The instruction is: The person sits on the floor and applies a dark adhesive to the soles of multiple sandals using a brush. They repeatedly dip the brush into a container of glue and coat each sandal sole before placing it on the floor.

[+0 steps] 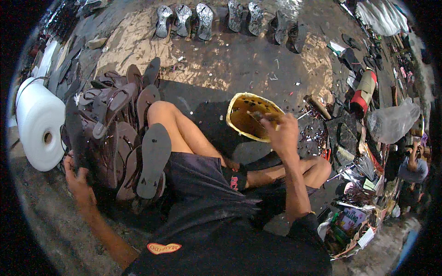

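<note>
Foam roll: a white roll of foam wrap point(39, 123) is stood at the far left, just beside the heap of soles.
Left hand: the left hand point(77, 177) is closed around the lower end of a dark sole point(76, 133), which is held upright at the left edge of the sole pile point(117, 124).
Sole pile: many grey-brown soles and strapped sandals are stacked loosely against the bent left knee; one grey sole point(154, 158) is laid over the thigh. These are judged to be waiting for work.
Glue tin: a yellow-lined tin point(252, 116) is set on the dark floor in front of the knees.
Right hand: the right hand point(282, 133) is closed on a small brush point(258, 115), whose tip is held over the inside of the tin.
Row at the back: a line of shiny soles point(205, 20) is laid out along the top, well apart from the pile; these are judged to be coated already, so far more is left than done.
Clutter at the right: a red-and-tan roll point(363, 89), a clear plastic bag point(391, 122), scraps and tools are crowded near the right knee, leaving little room there.
</note>
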Motion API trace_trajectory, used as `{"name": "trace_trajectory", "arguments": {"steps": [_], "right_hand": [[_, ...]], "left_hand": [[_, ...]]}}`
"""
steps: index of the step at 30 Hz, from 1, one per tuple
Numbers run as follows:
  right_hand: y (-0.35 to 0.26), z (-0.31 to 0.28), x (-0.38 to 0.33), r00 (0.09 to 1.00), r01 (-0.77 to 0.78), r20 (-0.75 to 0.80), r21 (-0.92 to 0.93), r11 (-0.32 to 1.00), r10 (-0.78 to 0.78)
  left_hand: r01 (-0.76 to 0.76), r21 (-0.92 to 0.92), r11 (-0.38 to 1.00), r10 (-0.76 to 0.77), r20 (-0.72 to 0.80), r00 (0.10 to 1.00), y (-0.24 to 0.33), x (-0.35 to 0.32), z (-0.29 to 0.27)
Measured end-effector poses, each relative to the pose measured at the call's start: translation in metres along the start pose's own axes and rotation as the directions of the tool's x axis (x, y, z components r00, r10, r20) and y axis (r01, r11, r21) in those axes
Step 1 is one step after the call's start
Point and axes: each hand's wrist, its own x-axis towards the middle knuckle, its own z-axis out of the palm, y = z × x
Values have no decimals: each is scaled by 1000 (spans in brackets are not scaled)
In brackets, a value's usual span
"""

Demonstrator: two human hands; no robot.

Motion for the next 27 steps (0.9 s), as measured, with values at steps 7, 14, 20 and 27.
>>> {"name": "trace_trajectory", "arguments": {"steps": [7, 14, 20, 27], "right_hand": [[48, -48, -5, 895, -384, -97, 329, 863, 436], [55, -49, -52, 837, -532, 77, 343, 774, 541], [3, -97, -24, 714, -663, 93, 409, 628, 694], [-79, -116, 25, 958, -48, -96, 873, 485, 269]], "left_hand": [[-702, 288, 651, 390, 667, 635, 84, -78, 128], [-584, 299, 755, 348, 572, 743, 77, -95, 156], [179, -413, 893, 95, 560, 823, 115, -83, 187], [940, -338, 51, 391, 872, 293, 160, -108, 264]]}}
